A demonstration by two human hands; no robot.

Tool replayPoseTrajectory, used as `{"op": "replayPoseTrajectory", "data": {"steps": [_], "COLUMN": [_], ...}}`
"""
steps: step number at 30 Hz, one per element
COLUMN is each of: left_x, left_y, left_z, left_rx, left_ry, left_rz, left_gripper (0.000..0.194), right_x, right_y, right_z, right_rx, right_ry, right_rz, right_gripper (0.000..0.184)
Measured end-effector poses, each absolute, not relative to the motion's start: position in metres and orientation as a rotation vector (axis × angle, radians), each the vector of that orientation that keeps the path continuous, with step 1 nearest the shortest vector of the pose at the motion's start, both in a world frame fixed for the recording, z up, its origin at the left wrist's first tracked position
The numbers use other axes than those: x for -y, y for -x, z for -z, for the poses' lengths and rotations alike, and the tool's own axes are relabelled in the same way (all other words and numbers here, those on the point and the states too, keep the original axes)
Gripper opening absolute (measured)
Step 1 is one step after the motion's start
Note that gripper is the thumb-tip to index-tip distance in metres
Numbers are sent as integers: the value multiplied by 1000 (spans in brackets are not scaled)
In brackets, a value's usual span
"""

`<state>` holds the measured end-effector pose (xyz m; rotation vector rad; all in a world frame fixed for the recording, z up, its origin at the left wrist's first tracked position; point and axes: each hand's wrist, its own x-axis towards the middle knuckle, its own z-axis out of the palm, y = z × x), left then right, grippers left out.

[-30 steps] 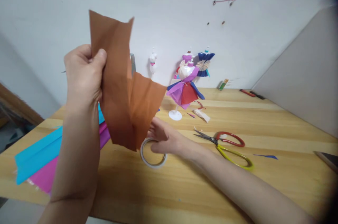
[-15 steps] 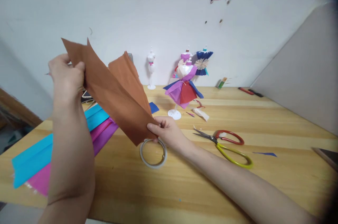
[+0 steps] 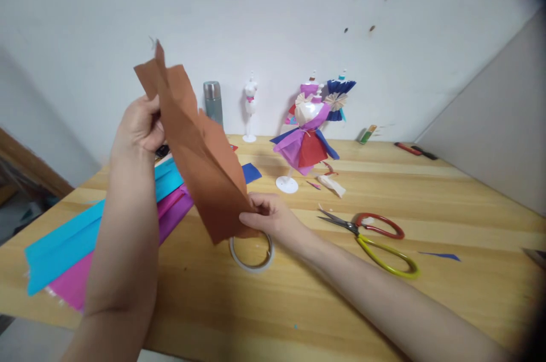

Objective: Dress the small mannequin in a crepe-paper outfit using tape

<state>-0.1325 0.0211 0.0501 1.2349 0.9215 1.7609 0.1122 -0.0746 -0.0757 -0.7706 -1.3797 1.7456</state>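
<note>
A folded sheet of brown crepe paper (image 3: 200,168) is held up above the table between my two hands, running slantwise from upper left to lower right. My left hand (image 3: 139,126) grips its upper part, the fingers partly hidden behind the paper. My right hand (image 3: 268,215) pinches the lower right corner, thumb in front. Just beneath that corner lies a roll of tape (image 3: 252,268), partly covered by the paper. Under my left forearm are blue crepe paper (image 3: 70,245) and magenta crepe paper (image 3: 72,282).
Scissors (image 3: 354,227) with red and yellow handles lie open on the wooden table (image 3: 341,305). Behind stand a mini mannequin in a paper dress (image 3: 313,145), a bare white mannequin (image 3: 250,103) and a flask (image 3: 213,101). A blue scrap (image 3: 441,256) lies right.
My left hand has moved right, closer to my right hand, and the brown paper has bunched and folded more. The flask at the back has come into fuller view.
</note>
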Motion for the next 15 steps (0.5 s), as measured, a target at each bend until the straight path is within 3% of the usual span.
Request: {"op": "replayPoseTrajectory", "data": {"steps": [6, 10, 15], "left_x": [-17, -18, -16], "left_y": [118, 103, 93], "left_z": [-55, -52, -50], "left_rx": [-838, -856, -864], "left_ry": [-1051, -1091, -1226], "left_rz": [-1677, -1533, -1441], "left_gripper": [18, 15, 15], "right_x": [76, 78, 81], "right_y": [-112, -109, -109], "right_z": [71, 69, 62], "right_rx": [1163, 1282, 1191], "right_ry": [510, 578, 602], "right_rz": [-1865, -1809, -1777], "right_gripper": [43, 26, 20]}}
